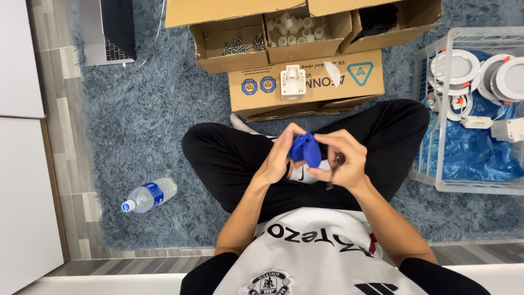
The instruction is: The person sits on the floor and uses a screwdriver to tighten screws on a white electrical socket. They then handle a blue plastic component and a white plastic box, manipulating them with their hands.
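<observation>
**A:** From the head camera, what lies around the hands?

**B:** Beyond the fingertips sits a flat brown cardboard box (305, 84) with a small white plastic block (293, 82) on top. Past that are open cardboard compartments, one holding loose metal screws (243, 42), the next white plastic plugs (295, 26). Off to the right of the right hand stands a white wire basket (431, 136) with round white ceiling lamps (461, 66) over blue plastic sheeting (472, 153). Well to the left of the left hand, a clear plastic water bottle with a blue cap (148, 195) lies on the grey-blue shaggy rug (142, 120). Nothing comes between the hands.

**A:** And the fingers?

**B:** The left hand (278, 158) is curled around a small blue plastic part (304, 151), thumb on top, above the crossed legs in black trousers (229, 158). The right hand (344, 159) pinches the part's right edge with its fingertips, while its lower fingers clasp a slim dark metal tool (334, 170) pointing down.
</observation>
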